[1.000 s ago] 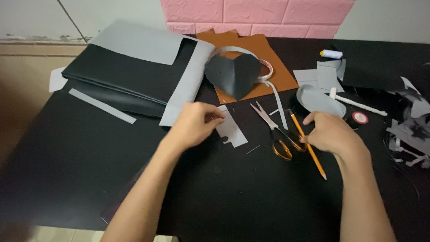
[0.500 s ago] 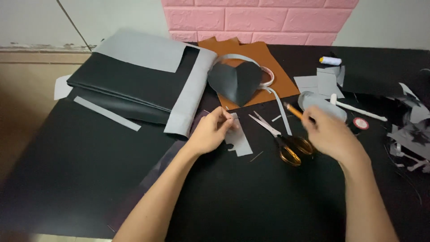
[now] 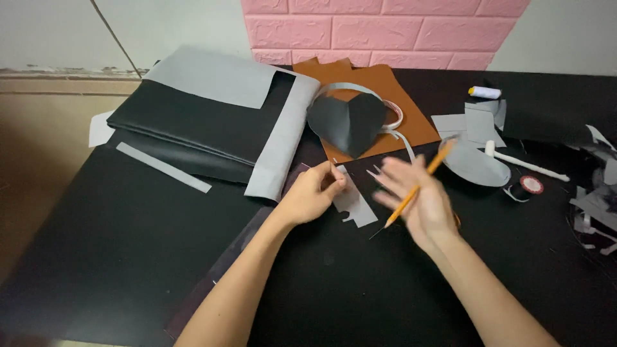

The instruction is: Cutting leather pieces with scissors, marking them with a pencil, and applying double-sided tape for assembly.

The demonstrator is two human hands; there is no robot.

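Observation:
My left hand [image 3: 315, 193] pinches the top edge of a small grey cut-out piece [image 3: 353, 204] lying flat on the black table [image 3: 128, 250]. My right hand [image 3: 418, 202] is blurred with motion and holds an orange pencil [image 3: 414, 186], its tip pointing down-left near the piece's right edge. Scissors lie under my right hand; only their blade tips [image 3: 373, 172] show. Behind the hands, a dark heart-shaped piece [image 3: 347, 122] with a grey strap rests on a brown sheet [image 3: 385, 87].
Folded black and grey material [image 3: 212, 122] lies at the back left, with a grey strip [image 3: 164, 167] in front. At right are grey scraps [image 3: 472, 125], an oval grey piece [image 3: 475, 168], a white stick [image 3: 527, 166], a thread spool [image 3: 485, 92] and a small round reel [image 3: 530, 186].
My right hand lifted the orange pencil off the table by the scissors and swung it left toward the grey piece. My left hand kept hold of the piece.

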